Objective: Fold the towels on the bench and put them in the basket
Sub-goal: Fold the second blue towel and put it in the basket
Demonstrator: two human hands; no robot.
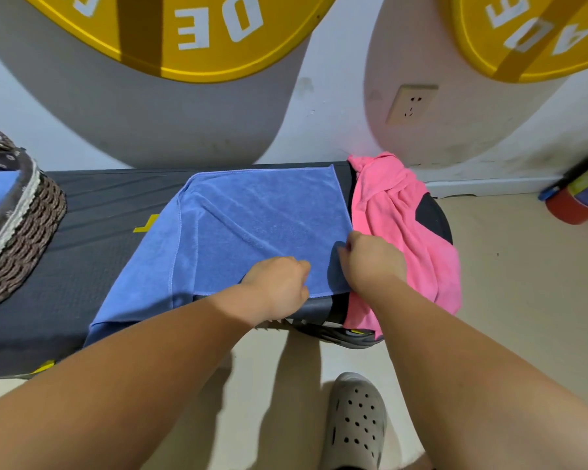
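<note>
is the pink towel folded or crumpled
Crumpled: the pink towel lies bunched, draped over the right end of the bench.

Basket sat at surface left end, flat towel mid-surface, bunched towel draped over right end, touching the flat one's right edge.

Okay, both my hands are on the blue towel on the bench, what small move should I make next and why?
The blue terry towel lies spread on the dark padded bench, and your left hand and right hand both seem to pinch its near right edge. So probably lift that edge and carry it leftward to fold the towel in half.
</note>
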